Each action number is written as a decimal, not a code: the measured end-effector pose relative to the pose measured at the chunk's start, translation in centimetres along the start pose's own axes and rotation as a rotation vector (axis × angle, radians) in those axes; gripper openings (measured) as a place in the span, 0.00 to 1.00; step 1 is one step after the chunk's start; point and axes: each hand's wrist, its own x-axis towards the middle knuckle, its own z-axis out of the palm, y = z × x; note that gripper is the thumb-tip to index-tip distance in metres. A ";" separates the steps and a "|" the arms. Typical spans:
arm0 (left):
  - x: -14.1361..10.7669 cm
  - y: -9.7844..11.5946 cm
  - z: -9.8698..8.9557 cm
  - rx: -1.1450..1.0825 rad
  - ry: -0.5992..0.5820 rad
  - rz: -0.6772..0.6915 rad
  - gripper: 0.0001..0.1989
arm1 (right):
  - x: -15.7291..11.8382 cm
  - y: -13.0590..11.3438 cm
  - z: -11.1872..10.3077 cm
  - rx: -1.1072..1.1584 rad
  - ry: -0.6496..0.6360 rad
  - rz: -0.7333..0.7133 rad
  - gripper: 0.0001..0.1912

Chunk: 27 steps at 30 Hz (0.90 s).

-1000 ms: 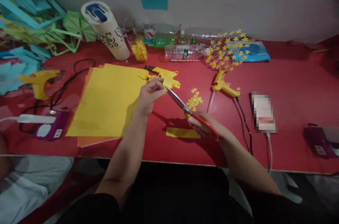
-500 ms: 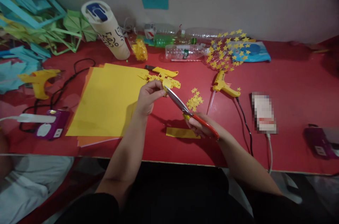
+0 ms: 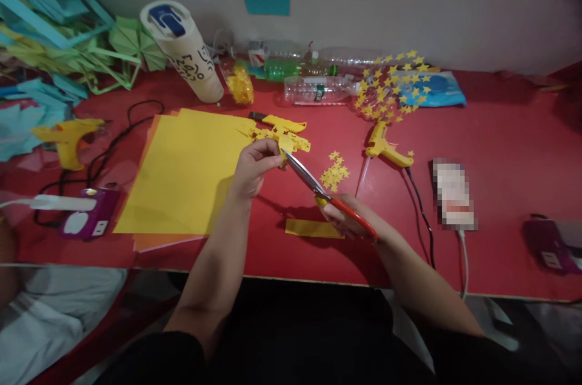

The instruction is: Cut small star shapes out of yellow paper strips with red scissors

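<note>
My left hand point(image 3: 258, 165) pinches a small piece of yellow paper point(image 3: 283, 158) between thumb and fingers. The fingers of my right hand point(image 3: 348, 215) are wrapped round the red handles of the scissors point(image 3: 304, 175), whose blade tips touch the paper at my left fingertips. Small yellow stars point(image 3: 334, 173) lie in a pile just beyond my right hand. Yellow paper scraps point(image 3: 294, 141) and a yellow cutter point(image 3: 284, 124) lie behind my left hand. Below the scissors is a yellow paper strip point(image 3: 313, 228).
Yellow sheets point(image 3: 182, 173) lie at the left, near a glue gun point(image 3: 68, 139). Another glue gun point(image 3: 386, 148) and a phone point(image 3: 453, 194) are at the right. A white tumbler point(image 3: 184, 51) and plastic bottles point(image 3: 318, 90) stand or lie along the back.
</note>
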 end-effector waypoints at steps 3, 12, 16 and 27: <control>0.0 0.1 -0.1 -0.006 -0.015 0.004 0.07 | 0.0 0.3 0.0 0.010 -0.022 -0.009 0.21; 0.1 0.0 -0.3 0.016 -0.036 -0.047 0.06 | -0.1 0.4 0.1 0.092 -0.062 -0.057 0.26; 0.0 -0.1 -0.4 0.010 -0.038 -0.050 0.06 | 0.0 0.3 0.2 0.059 -0.027 0.009 0.24; 0.0 0.1 -0.3 0.025 -0.022 -0.051 0.07 | 0.0 0.0 0.1 -0.001 -0.006 0.017 0.20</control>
